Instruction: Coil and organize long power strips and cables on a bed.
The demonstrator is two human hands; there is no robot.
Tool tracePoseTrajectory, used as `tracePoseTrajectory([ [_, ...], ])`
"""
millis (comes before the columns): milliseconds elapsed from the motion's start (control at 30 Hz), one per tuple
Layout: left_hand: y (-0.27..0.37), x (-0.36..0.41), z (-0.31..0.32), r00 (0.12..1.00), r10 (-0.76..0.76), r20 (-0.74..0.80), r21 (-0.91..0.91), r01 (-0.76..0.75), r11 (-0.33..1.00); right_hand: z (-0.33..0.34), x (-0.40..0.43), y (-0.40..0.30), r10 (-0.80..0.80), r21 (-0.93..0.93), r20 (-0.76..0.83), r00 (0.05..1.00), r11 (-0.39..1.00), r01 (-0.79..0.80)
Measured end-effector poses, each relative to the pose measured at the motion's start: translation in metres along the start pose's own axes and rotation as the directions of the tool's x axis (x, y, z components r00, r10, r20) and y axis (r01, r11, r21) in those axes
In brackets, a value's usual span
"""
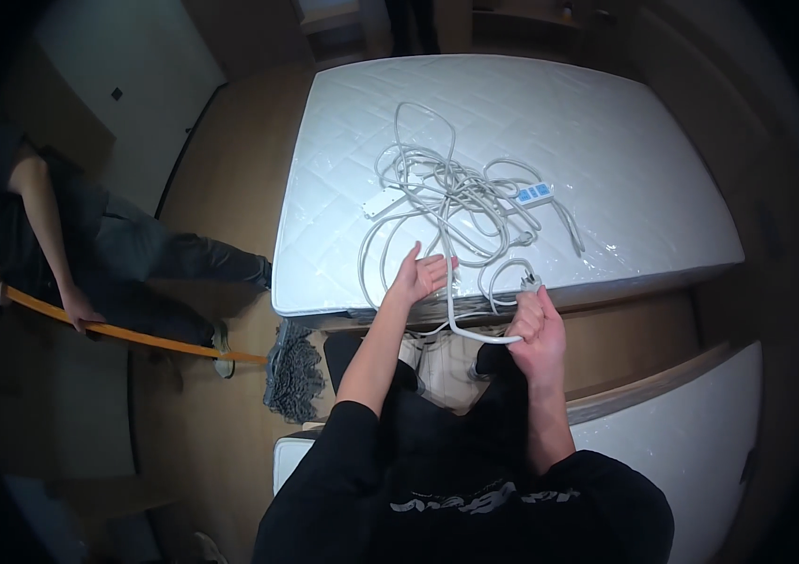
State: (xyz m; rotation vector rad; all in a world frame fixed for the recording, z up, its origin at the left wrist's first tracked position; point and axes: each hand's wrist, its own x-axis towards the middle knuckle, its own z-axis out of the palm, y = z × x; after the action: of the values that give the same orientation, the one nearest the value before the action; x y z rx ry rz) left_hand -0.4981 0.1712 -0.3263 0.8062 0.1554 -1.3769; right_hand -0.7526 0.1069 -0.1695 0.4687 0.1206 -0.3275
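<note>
My right hand [537, 328] is closed around a white power cord, with its plug [529, 282] showing above the fist and the prongs pointing up. From that fist the cord [450, 282] runs left and then up over the mattress. My left hand [426, 276] is spread, palm up, beside this cord; whether the fingertips touch it I cannot tell. Beyond both hands lies a loose tangle of white cable [470, 187]. In it are a power strip with blue sockets [535, 192], a white power strip lying to the left [384, 202] and another plug [525, 238].
The tangle rests on a plastic-wrapped white mattress [583, 113]. A second mattress [674, 437] is behind me at the lower right. On the left a person [40, 204] holds an orange pole [160, 340] ending in a grey mop head [294, 374]. Another person's legs [413, 25] stand beyond the bed.
</note>
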Motion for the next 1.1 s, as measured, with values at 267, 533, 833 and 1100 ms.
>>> tracePoseTrajectory([
  [267, 0.102, -0.003, 0.068, 0.983, -0.088, 0.159, -0.024, 0.093, 0.995, 0.058, -0.043, 0.039, 0.211, 0.017, 0.293, 0.932, 0.974, -0.226],
  [533, 0.018, 0.041, 0.061, 0.922, 0.175, -0.345, 0.656, 0.103, 0.747, 0.062, -0.016, 0.055, 0.163, 0.080, 0.347, 0.924, 0.976, -0.202],
  [833, 0.124, 0.044, 0.082, 0.887, 0.436, -0.149, 0.398, -0.350, 0.848, 0.042, -0.020, 0.016, -0.005, 0.032, 0.292, 0.956, 0.999, -0.004],
  [1100, 0.227, -0.081, 0.268, 0.540, 0.668, 0.513, 0.297, -0.841, 0.452, -0.008, 0.032, -0.011, -0.314, -0.269, 0.077, 0.946, 0.907, 0.323],
])
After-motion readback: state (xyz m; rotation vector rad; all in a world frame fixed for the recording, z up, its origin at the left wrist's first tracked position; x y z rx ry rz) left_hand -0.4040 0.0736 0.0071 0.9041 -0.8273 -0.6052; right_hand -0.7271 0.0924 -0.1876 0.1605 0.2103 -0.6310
